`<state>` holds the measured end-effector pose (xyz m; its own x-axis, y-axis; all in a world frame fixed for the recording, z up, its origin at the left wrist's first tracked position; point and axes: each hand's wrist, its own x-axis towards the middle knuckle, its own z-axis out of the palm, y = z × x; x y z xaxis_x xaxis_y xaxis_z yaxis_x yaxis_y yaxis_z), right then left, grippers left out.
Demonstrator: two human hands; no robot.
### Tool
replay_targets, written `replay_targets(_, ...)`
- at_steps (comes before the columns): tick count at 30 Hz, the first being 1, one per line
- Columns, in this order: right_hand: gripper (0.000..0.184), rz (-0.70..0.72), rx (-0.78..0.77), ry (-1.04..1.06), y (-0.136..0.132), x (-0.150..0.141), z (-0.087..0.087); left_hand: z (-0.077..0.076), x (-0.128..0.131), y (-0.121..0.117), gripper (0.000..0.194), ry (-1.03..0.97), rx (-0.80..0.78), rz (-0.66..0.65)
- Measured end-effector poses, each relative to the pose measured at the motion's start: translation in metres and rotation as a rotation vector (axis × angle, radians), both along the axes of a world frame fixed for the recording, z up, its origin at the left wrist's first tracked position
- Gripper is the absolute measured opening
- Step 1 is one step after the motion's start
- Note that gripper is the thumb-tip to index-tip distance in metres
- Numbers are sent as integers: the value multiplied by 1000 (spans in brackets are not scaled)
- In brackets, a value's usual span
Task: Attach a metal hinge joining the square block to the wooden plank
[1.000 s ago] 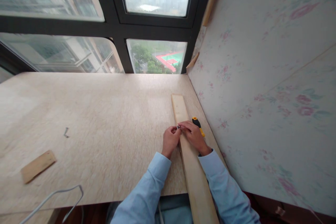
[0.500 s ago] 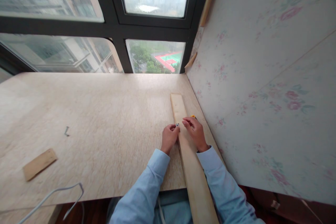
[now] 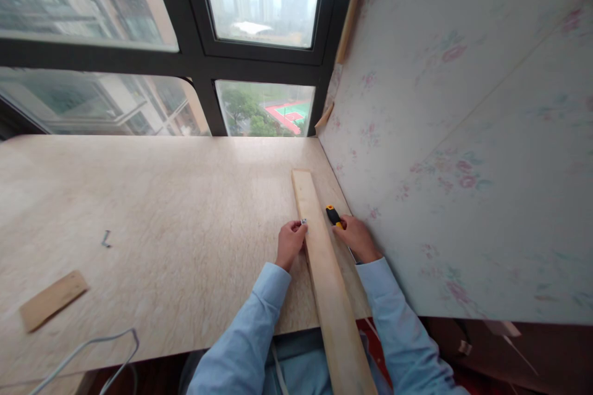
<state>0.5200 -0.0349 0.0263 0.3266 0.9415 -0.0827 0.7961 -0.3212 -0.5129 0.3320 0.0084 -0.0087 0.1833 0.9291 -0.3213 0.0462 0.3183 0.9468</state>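
A long pale wooden plank (image 3: 319, 259) lies on the countertop, its near end reaching past the front edge towards my body. At the plank's left edge, my left hand (image 3: 290, 242) pinches a small shiny metal piece (image 3: 303, 221); its exact kind is too small to make out. To the right of the plank, my right hand (image 3: 359, 237) has its fingers closed round a screwdriver (image 3: 332, 215) with a black and yellow handle. The handle points towards the window, and part of the thin shaft shows below the hand.
Flowered wall (image 3: 417, 154) runs close along the right side. On the left of the countertop (image 3: 185, 216) lie small metal pieces (image 3: 106, 239), a thin wooden board (image 3: 53, 300) and a pale cable (image 3: 97, 340). A dark-framed window (image 3: 264, 62) stands behind.
My right hand has moved off the plank to its right side and taken hold of the screwdriver. My left hand stays at the plank's edge with the metal piece. The view has shifted slightly.
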Motion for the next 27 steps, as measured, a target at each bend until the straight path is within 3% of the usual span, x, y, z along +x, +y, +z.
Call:
replay_targets(2, 16, -30, 72, 127, -2, -2, 1, -1, 0, 1, 25, 9, 9, 3)
replay_targets(4, 27, -93, 188, 416, -4, -4, 7, -3, 0, 1, 26, 22, 26, 14)
replay_targets(7, 44, -156, 363, 894, -9, -7, 23, -5, 0, 1, 27, 32, 43, 20)
replay_targets(10, 45, -137, 473, 1109, -10, -11, 44, -4, 0, 1, 26, 24, 42, 19)
replay_targets(14, 40, -85, 619, 1044, -6, -23, 62, -2, 1, 0, 25, 23, 24, 21)
replay_targets(18, 35, -4, 745, 864, 3, -36, 69, -1, 1, 0, 26, 35, 14, 24)
replay_targets(23, 25, 163, 745, 773, 18, -48, 69, 1, 1, 0, 25, 21, 23, 24)
replay_targets(27, 23, 210, 707, 766, 28, -52, 67, 4, 1, -1, 23, 40, 18, 16)
